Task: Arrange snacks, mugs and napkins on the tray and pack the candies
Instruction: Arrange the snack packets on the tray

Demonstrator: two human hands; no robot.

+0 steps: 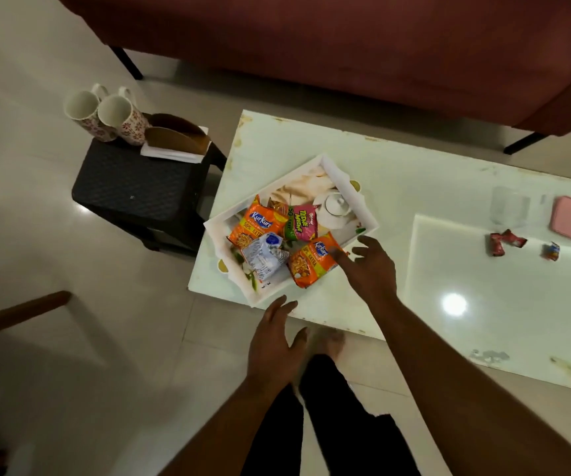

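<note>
Four snack packets already sit in the white tray [263, 190] on the surface [414, 187]: an orange packet [256, 225] at the left, a pink packet [303, 221] behind it, a pale blue packet [265, 255] in front, and a second orange packet [311, 264] leaning on the near rim. The right hand [370, 266] is spread flat with straight fingers, gripping nothing, and its forefinger touches that second orange packet. The left hand [273, 341] hovers just off the tray's near corner with relaxed fingers, holding nothing.

We read the step as snacks, last packet being nudged into place. We judge the task less than half done. Two floral mugs [81, 113] [122, 120] stand on the dark stool [133, 187] left of the surface, well apart from the tray. The white napkins [171, 154] lie there too, under a brown holder [177, 139].

The candies [505, 242] [551, 250] lie loose at the far right of the surface, near a pink box [569, 217]. We cannot tell if the box is open.

Next, in our view: a reach left to the stool for a mug, gripped by the handle or body. The free end of the tray, far from the packets, looks like the spot for it.
</note>
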